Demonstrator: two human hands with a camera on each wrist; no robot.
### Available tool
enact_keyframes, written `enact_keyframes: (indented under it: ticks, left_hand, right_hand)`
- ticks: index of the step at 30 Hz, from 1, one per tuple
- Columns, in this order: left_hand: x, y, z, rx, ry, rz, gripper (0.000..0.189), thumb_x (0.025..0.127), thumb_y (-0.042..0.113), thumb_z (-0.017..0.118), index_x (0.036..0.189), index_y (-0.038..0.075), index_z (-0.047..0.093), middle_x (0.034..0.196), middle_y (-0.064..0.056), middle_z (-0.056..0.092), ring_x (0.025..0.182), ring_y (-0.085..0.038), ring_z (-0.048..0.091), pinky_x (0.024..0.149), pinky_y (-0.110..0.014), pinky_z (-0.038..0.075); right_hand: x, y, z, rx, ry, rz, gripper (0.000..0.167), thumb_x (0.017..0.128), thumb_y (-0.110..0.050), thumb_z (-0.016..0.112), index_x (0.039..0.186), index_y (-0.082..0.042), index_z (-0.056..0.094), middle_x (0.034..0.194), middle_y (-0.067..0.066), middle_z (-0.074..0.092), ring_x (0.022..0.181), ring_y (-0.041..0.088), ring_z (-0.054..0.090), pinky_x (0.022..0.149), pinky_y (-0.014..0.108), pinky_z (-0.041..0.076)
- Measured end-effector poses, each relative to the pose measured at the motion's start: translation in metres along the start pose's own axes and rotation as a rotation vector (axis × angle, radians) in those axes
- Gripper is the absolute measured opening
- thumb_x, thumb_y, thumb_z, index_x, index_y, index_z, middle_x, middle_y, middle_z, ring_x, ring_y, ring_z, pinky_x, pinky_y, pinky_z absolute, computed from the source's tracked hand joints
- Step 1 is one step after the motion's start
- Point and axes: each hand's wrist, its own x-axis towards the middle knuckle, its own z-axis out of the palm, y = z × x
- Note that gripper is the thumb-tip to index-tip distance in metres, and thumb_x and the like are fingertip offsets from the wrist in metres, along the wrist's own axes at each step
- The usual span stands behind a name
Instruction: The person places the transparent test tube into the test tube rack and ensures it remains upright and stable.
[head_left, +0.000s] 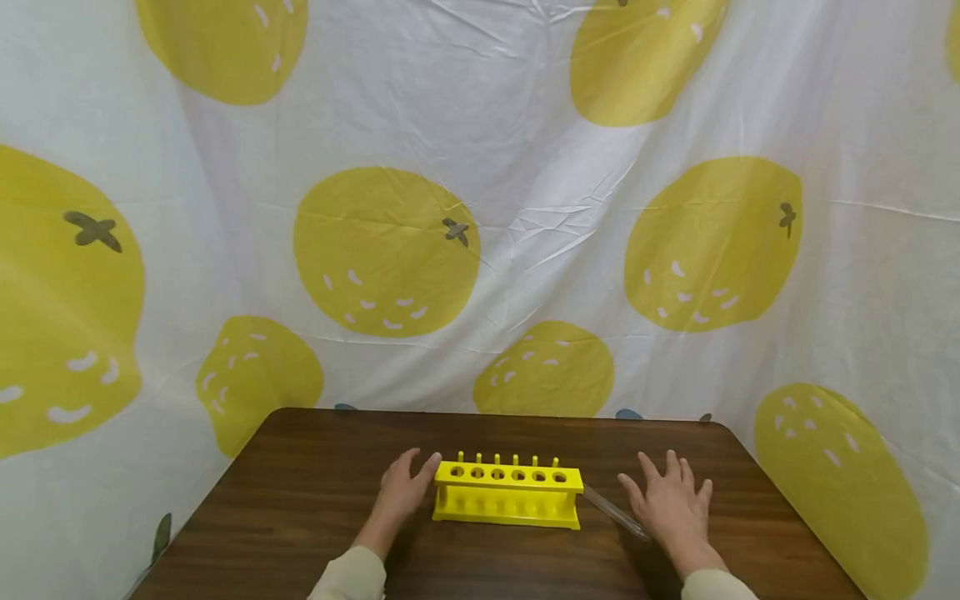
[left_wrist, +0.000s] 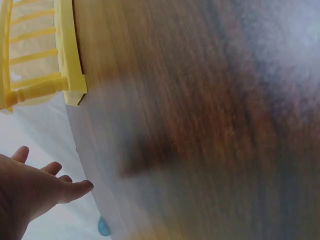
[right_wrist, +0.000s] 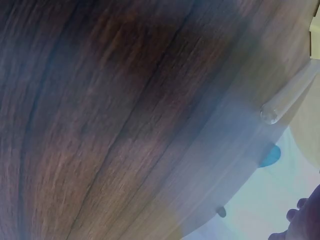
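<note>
A yellow test tube rack (head_left: 508, 483) stands upright on the wooden table, with a row of round holes along its top and several pegs behind them. My left hand (head_left: 405, 487) hovers by the rack's left end, thumb tip close to its upper corner. In the left wrist view the fingers of that hand (left_wrist: 40, 187) are loosely extended and grip nothing. A clear glass test tube (head_left: 615, 512) lies slantwise on the table to the right of the rack. Just beyond its near end is my right hand (head_left: 675, 504), palm down with fingers spread, holding nothing.
The dark wood-grain table (head_left: 330, 467) has rounded far corners. Behind and beside it hangs a white cloth (head_left: 540, 167) printed with large yellow lemons. The cloth comes right up to the table's far edge.
</note>
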Motion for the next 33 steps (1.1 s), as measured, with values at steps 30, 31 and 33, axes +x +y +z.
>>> enact_keyframes:
  ticks: [30, 31, 33]
  left_hand:
    - [-0.005, -0.003, 0.018, -0.076, -0.019, -0.003, 0.05, 0.103, 0.041, 0.053, 0.129, -0.001, 0.058, 0.141, -0.03, 0.044, 0.131, -0.048, 0.038, 0.104, -0.064, 0.032]
    - [-0.006, -0.002, 0.019, -0.083, -0.019, -0.003, 0.05, 0.103, 0.04, 0.053, 0.13, -0.002, 0.058, 0.141, -0.029, 0.044, 0.132, -0.047, 0.038, 0.105, -0.064, 0.032]
    - [-0.006, -0.002, 0.019, -0.09, -0.019, 0.004, 0.048, 0.103, 0.038, 0.053, 0.129, -0.002, 0.058, 0.141, -0.029, 0.044, 0.132, -0.047, 0.038, 0.105, -0.064, 0.032]
  right_hand:
    - [0.004, -0.024, 0.016, 0.087, -0.068, 0.005, 0.06, 0.099, -0.053, 0.052, 0.133, -0.005, 0.061, 0.151, 0.037, 0.025, 0.137, 0.056, 0.023, 0.104, 0.077, 0.01]
    - [0.004, -0.024, 0.017, 0.086, -0.074, -0.001, 0.06, 0.099, -0.053, 0.053, 0.132, -0.005, 0.062, 0.151, 0.037, 0.025, 0.137, 0.056, 0.024, 0.104, 0.077, 0.011]
    - [0.005, -0.024, 0.018, 0.086, -0.085, -0.009, 0.058, 0.099, -0.052, 0.053, 0.132, -0.005, 0.062, 0.151, 0.037, 0.025, 0.137, 0.055, 0.024, 0.103, 0.077, 0.011]
